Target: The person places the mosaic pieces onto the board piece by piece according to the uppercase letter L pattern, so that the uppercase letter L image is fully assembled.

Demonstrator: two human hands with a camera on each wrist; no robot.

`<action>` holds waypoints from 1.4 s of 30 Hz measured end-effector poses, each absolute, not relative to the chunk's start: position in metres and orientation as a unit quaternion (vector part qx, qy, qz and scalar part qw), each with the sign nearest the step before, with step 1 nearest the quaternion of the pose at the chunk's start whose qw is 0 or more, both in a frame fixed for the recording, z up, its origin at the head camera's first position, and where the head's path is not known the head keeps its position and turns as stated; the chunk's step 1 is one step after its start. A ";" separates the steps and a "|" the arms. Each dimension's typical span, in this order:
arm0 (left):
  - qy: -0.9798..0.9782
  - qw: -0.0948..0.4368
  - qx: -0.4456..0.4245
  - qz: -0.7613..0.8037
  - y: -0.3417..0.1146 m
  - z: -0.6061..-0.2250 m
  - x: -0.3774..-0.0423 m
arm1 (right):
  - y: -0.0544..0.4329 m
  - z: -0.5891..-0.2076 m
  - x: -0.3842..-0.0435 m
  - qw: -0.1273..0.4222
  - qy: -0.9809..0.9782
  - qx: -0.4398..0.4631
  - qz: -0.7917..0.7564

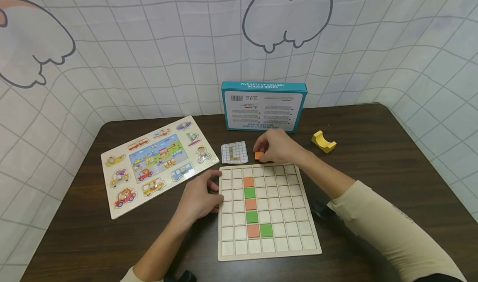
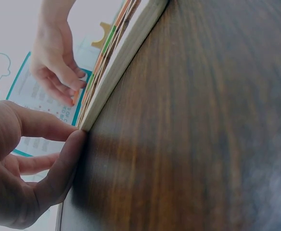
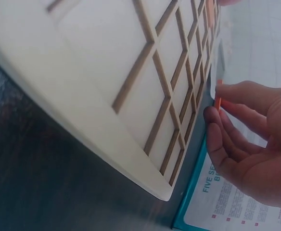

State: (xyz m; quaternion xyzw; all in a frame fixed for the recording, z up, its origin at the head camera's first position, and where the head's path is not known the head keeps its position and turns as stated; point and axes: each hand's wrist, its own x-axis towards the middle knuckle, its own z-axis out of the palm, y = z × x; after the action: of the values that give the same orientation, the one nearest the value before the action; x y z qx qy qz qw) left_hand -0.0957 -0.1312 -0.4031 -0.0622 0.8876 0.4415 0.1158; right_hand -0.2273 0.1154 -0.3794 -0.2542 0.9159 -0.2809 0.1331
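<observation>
A pale wooden grid board (image 1: 233, 248) lies on the table, with orange and green square tiles in one column and a green tile (image 1: 266, 230) beside the lowest orange one. My left hand (image 1: 198, 198) rests at the board's left edge, thumb and fingers spread along it; in the left wrist view its fingertips touch the board's side. Beyond the board's far edge, my right hand (image 1: 278, 146) pinches an orange tile (image 1: 259, 155) between thumb and fingers. That tile shows edge-on in the right wrist view. Left of it lies a small pattern card (image 1: 239, 146) printed with a coloured grid.
A teal and white box (image 1: 264, 108) stands upright at the table's back edge. To the left lies a vehicle picture puzzle board (image 1: 123, 170), its corner near the grid board. A yellow curved block (image 1: 323, 142) sits right of my right hand. Patterned cloth hangs behind.
</observation>
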 end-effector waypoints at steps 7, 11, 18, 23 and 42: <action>0.889 0.115 -0.063 0.439 -0.131 -0.403 -0.097 | 0.118 -0.377 -0.224 0.128 0.915 -0.264 -0.276; 0.888 0.116 -0.063 0.440 -0.131 -0.403 -0.097 | 0.119 -0.377 -0.222 0.134 0.913 -0.263 -0.282; 0.887 0.116 -0.060 0.443 -0.131 -0.403 -0.097 | 0.121 -0.377 -0.218 0.141 0.912 -0.258 -0.285; 0.887 0.116 -0.060 0.442 -0.131 -0.404 -0.097 | 0.122 -0.375 -0.214 0.149 0.914 -0.251 -0.283; 0.887 0.115 -0.072 0.440 -0.131 -0.406 -0.099 | 0.126 -0.369 -0.193 0.153 0.909 -0.258 -0.289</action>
State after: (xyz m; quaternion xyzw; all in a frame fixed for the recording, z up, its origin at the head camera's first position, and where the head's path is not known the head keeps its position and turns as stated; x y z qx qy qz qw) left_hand -0.0989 -0.1312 -0.4065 -0.0724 0.8874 0.4405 0.1148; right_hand -0.1929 0.1258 -0.3693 -0.2579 0.9093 -0.2886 0.1530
